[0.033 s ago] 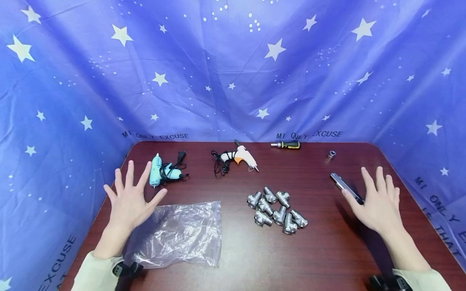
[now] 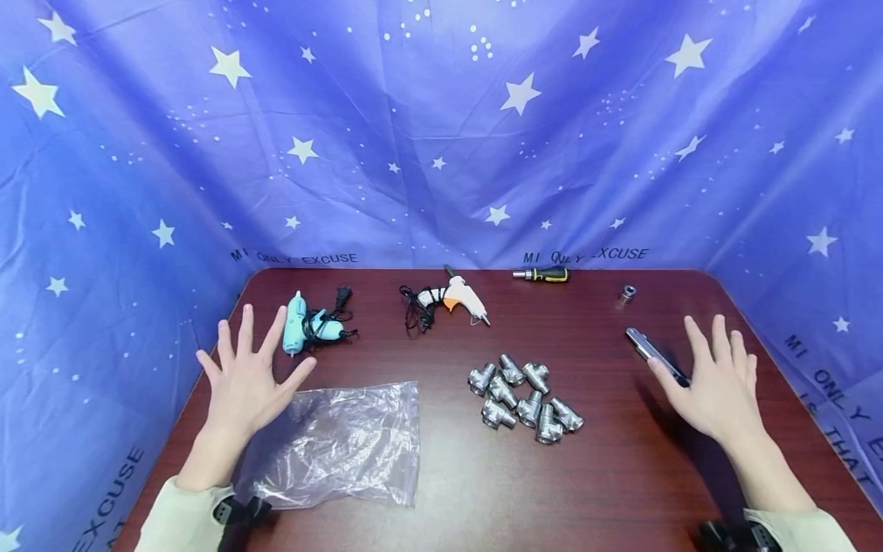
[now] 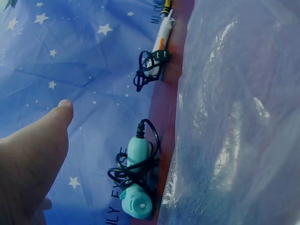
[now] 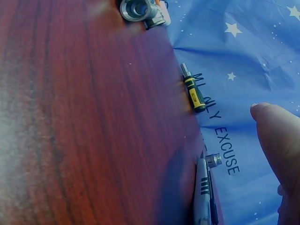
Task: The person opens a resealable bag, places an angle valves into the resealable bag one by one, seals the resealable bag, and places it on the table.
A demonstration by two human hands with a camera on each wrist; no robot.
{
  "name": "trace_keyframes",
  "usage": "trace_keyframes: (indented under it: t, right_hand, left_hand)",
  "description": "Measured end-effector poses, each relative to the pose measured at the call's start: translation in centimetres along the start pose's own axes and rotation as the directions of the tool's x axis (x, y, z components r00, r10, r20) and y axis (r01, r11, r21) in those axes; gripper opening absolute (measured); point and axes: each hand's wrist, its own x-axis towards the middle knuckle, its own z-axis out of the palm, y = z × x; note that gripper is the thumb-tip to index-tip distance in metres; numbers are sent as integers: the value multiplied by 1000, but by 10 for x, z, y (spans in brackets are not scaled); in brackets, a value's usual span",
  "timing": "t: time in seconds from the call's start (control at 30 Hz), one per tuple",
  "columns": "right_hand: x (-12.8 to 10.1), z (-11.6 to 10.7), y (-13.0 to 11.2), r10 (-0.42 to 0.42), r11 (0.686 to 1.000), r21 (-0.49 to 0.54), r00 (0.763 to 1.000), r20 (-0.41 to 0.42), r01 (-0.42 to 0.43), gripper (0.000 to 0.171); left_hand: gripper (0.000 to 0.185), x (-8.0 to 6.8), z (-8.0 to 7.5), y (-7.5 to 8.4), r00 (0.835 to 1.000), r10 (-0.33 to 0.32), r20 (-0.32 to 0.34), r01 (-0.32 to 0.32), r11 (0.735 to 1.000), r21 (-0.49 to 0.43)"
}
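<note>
Silvery fittings (image 2: 530,409) lie between the left hand (image 2: 248,389), near a plastic bag (image 2: 345,446), and right hand (image 2: 720,395), near a utility knife (image 2: 651,350), fingers all outspread.

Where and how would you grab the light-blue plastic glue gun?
Likely by the gun's bare barrel, pinched from above, coming from the left, where the left hand is spread. It lies on its side, handle pointing right, and black cord wraps that handle, so gripping there could snag.
</note>
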Motion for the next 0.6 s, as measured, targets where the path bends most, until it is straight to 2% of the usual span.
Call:
trace_keyframes:
  t: [0.2, 0.4, 0.5, 0.6]
  right_hand:
    - [5, -2, -8, -16, 999, 29, 1000, -18, 17, 86]
    - [13, -3, -33, -67, 991, 112, 995, -72, 75, 79]
    - [17, -4, -51, -105, 979, 165, 988, -112, 123, 76]
    - [19, -2, -72, -162, 959, 205, 971, -178, 197, 74]
  left_hand:
    - [91, 0, 0, 2, 1000, 13, -14, -13, 1000, 12]
    - [85, 0, -3, 10, 997, 46, -57, -47, 999, -14]
    - [83, 1, -3, 18, 991, 87, -106, -91, 995, -35]
    - [80, 0, -4, 27, 977, 130, -170, -143, 987, -68]
